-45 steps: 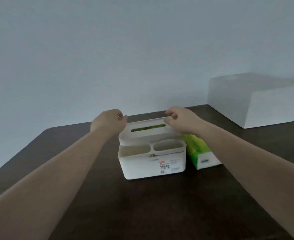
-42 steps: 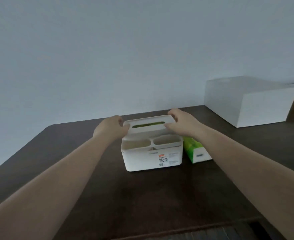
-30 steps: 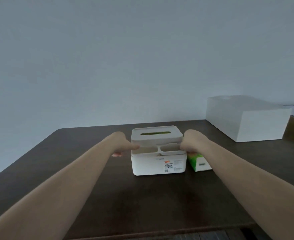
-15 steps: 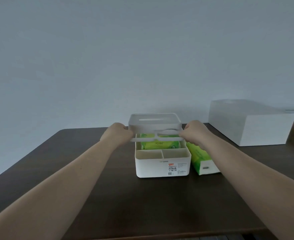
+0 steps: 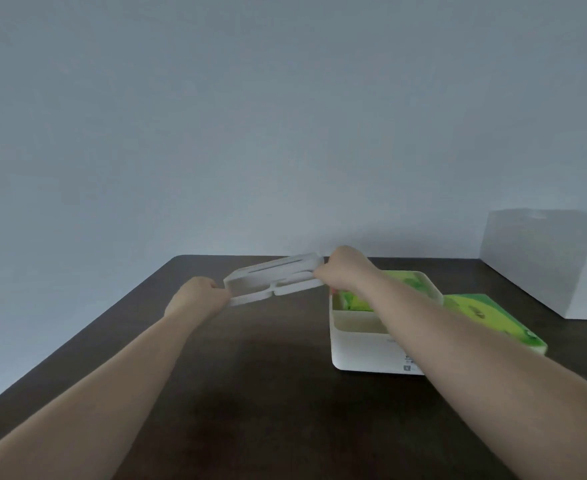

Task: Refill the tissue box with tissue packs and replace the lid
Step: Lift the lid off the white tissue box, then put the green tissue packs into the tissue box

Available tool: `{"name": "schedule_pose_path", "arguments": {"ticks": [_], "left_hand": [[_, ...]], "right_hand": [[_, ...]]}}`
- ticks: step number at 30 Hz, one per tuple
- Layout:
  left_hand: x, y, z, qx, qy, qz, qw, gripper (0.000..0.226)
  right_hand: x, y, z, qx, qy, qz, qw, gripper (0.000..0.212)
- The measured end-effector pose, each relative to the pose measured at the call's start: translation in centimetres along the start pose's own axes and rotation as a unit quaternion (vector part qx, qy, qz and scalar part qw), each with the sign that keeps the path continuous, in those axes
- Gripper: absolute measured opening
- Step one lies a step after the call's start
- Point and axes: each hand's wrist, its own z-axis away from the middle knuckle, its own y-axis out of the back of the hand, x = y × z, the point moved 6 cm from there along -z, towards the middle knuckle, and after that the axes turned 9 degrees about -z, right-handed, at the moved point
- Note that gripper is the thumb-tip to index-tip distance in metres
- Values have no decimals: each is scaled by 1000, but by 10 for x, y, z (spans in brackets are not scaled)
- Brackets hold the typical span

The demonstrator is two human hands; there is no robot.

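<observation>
The white lid [image 5: 274,279] with its slot hangs tilted in the air, left of the box. My left hand [image 5: 197,298] grips its left end and my right hand [image 5: 343,271] grips its right end. The white tissue box [image 5: 361,344] stands open on the dark table [image 5: 250,393], partly behind my right forearm. A green tissue pack [image 5: 352,301] shows inside the box. Another green tissue pack [image 5: 486,318] lies on the table against the box's right side.
A large white box [image 5: 555,261] stands at the back right of the table. A pale wall rises behind the table's far edge. The table's left edge runs diagonally toward me.
Both hands lifted the lid off the box and carried it to the left. The view has shifted, so the box now appears on the right.
</observation>
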Motion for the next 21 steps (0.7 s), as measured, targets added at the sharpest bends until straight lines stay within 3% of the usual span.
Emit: {"name": "schedule_pose_path", "arguments": {"ticks": [14,18,21], "left_hand": [[-53,-49,-14,-60,49,-2,997,30],[-56,-59,-15,-74,58,28,995,25],[-58,-67,-15,-90,54,18,994,27]], "right_hand": [[-10,-63,-24,-29,15,231,972,9],[-9,-64,-20,-33,32,295,954,10],[-9,-63,-15,-24,59,270,961,18]]}}
